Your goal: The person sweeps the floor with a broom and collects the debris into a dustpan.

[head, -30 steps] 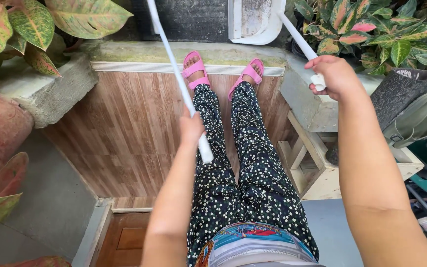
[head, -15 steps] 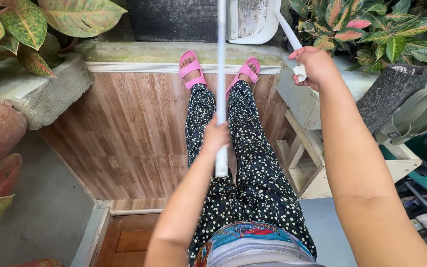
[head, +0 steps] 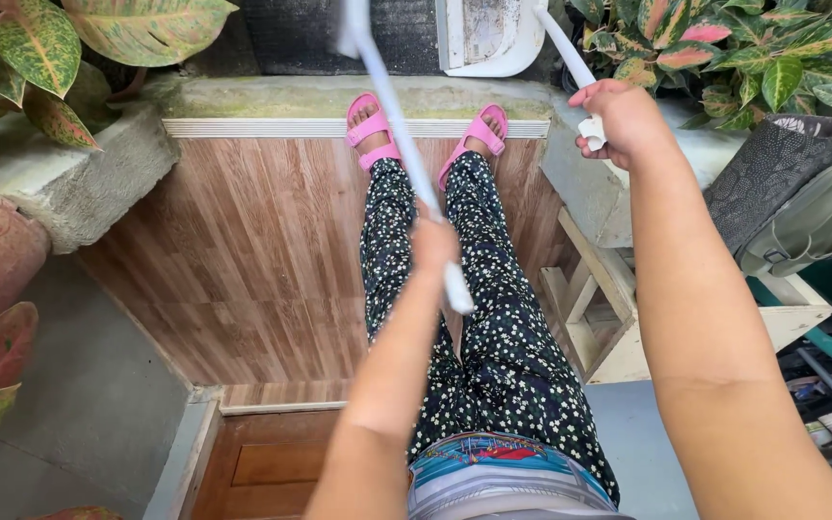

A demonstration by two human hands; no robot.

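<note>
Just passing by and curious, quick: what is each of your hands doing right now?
Left hand: closed around a white broom handle.
Right hand: closed around the white dustpan handle, near its end.

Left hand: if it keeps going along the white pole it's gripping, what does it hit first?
Likely the dark mat beyond the ledge: the left hand points up the white pole toward it. Depth is unclear.

Black floral trousers (head: 493,318), pink sandals (head: 374,130), bare arms.
</note>
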